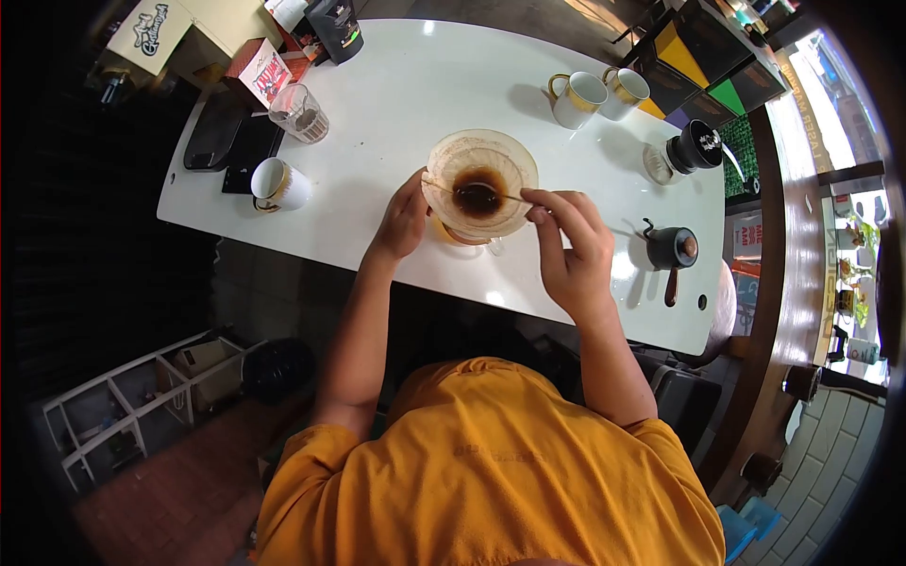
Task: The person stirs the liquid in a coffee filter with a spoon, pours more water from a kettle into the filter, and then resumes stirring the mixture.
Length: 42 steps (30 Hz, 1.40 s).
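Note:
A cone-shaped paper filter [514, 158] stands open near the middle of the white table [377, 113], with dark brown liquid [478, 196] at its bottom. Under it, partly hidden, is an orange-toned dripper [458, 236] over a glass vessel [495, 247]. My left hand [406, 215] rests against the left side of the filter, fingers curled round its edge and partly hidden. My right hand [573, 241], at the right rim, pinches a thin stick or spoon handle [512, 197] that reaches into the filter.
White-and-gold cups [578, 99] stand at the back right, near a grinder [696, 146]. A black kettle [672, 247] sits at the right. On the left are another cup [281, 185], a glass [300, 115], a black scale [217, 132] and a red-and-white box [258, 74].

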Motion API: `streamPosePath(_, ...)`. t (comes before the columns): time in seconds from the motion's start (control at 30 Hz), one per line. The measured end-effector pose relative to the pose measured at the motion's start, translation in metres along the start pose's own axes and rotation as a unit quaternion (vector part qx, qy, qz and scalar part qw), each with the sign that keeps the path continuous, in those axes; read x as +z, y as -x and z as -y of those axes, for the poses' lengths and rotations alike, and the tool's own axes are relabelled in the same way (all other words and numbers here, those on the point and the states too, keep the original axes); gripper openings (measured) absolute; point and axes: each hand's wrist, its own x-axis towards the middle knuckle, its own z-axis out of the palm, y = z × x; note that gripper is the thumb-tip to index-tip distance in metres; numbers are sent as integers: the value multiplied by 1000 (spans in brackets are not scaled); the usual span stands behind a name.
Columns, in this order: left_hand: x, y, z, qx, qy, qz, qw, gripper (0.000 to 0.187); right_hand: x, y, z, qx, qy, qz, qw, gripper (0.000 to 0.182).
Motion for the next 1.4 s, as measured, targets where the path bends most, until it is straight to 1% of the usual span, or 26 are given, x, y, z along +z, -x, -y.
streamPosePath(0.07, -1, 0, -4, -11, 21, 30, 999, 37, 2, 1, 1, 6, 0, -26, 1000, 19)
streamPosePath(0.13, -2, 1, -6, -16, 26, 41, 999, 37, 5, 4, -2, 22, 20, -3, 1000, 18)
streamPosePath(0.17, -2, 0, -8, -22, 30, 48, 998, 37, 6, 4, -1, 21, 24, -8, 999, 18)
streamPosePath(0.23, 2, 2, -18, -25, 54, 53, 997, 37, 8, 6, 1, 3, 28, -43, 999, 20)
streamPosePath(0.3, 1, 1, -27, -25, 78, 55, 995, 37, 8, 5, 4, -13, 43, -57, 997, 20)
streamPosePath(0.37, -1, 1, -30, -72, 60, 72, 993, 36, 8, 4, 4, -29, 60, -66, 996, 19)
streamPosePath(0.4, -2, 0, -28, -69, 60, 74, 993, 36, 8, 4, 4, -30, 62, -68, 995, 19)
streamPosePath(0.47, -3, -1, -23, -61, 103, 86, 989, 35, 8, 4, 4, -25, 86, -46, 995, 18)
streamPosePath(0.57, -2, -1, -28, -60, 107, 78, 989, 33, 11, 4, 6, -31, 89, -29, 995, 18)
streamPosePath(0.67, -6, -4, -24, -59, 78, 100, 990, 33, 11, 3, 14, -27, 91, -67, 993, 18)
streamPosePath(0.8, -12, -7, -17, -60, 45, 135, 988, 34, 12, 2, 16, -10, 74, -74, 994, 18)
streamPosePath(0.87, -11, -8, -19, -55, 79, 117, 988, 33, 13, 1, 16, -8, 92, -33, 995, 18)
streamPosePath(1.0, -14, -13, -20, -55, 64, 129, 988, 33, 18, -2, 21, -14, 102, -72, 992, 19)
streamPosePath(1.07, -15, -13, -19, -55, 92, 138, 985, 33, 19, -3, 22, -43, 110, -93, 989, 20)
streamPosePath(1.3, -17, -17, -19, -59, 73, 158, 983, 32, 21, -4, 24, -45, 131, -93, 986, 22)
streamPosePath(1.37, -15, -17, -21, -53, 119, 145, 981, 31, 22, -4, 23, -59, 141, -92, 984, 24)
streamPosePath(1.4, -17, -17, -19, -53, 119, 145, 981, 31, 23, -4, 23, -59, 141, -92, 984, 24)
